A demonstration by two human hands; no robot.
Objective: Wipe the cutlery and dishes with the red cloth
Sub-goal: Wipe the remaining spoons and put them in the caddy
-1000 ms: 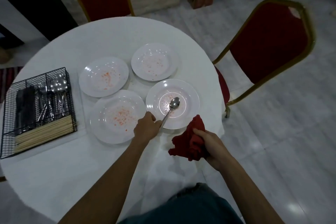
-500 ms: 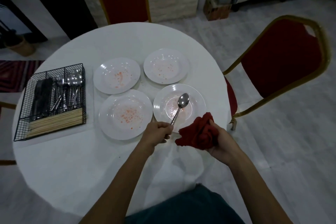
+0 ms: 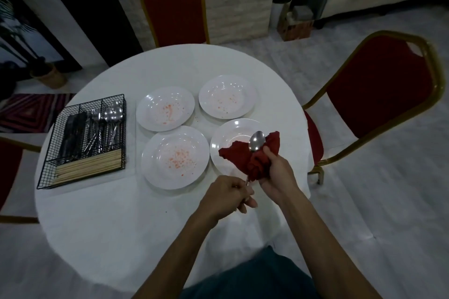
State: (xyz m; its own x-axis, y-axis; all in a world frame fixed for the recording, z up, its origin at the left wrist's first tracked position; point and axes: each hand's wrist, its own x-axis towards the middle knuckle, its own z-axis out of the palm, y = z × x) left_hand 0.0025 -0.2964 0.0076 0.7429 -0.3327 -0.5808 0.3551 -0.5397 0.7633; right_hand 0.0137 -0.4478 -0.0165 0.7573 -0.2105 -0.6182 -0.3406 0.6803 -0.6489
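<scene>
Handle end of the silver metal spoon (image 3: 257, 140) is buried inside the grip of the left hand (image 3: 228, 198); only a sliver of shaft is seen just beyond it. Past that, the shaft is wrapped by the crumpled red cloth (image 3: 252, 160) up to the bowl. Fingertips of the right hand (image 3: 277, 175) are lost in the cloth folds. Beyond the grip, centre and near rim of the round white plate (image 3: 223, 143) are covered by cloth and right hand. Far left of the grip, pieces in the black wire cutlery basket (image 3: 52, 145) are too small and dim to be told apart; the dark items (image 3: 74, 133) in its outer compartment cannot be identified. Both forearms are cut off by the bottom edge.
</scene>
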